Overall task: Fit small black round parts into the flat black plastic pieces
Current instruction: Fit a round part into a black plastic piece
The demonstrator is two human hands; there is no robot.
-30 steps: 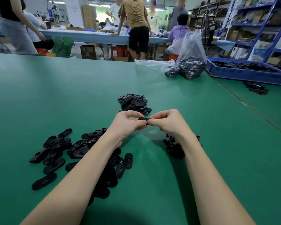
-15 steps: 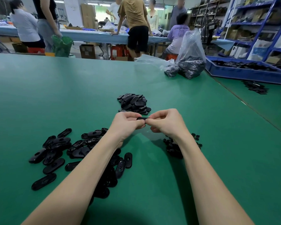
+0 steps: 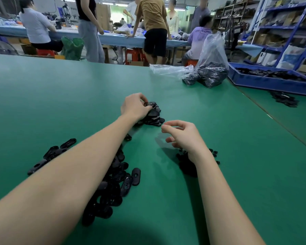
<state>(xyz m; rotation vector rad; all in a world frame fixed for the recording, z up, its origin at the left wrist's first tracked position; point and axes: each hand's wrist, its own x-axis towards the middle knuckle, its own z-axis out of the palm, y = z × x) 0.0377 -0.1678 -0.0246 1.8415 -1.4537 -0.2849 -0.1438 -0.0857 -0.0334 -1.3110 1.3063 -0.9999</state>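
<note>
Nearest us, flat black oval pieces [image 3: 124,183] lie scattered under our left forearm on the green table [image 3: 237,174]. Small black round parts [image 3: 215,153] sit heaped just behind our right wrist. Our right hand [image 3: 182,137] hovers with loosely curled fingers, holding nothing. Farther out, our left hand [image 3: 134,106] rests on the far pile of oval pieces [image 3: 154,116], fingers curled around one at its top. Beyond stand clear bags of black parts [image 3: 208,75].
</note>
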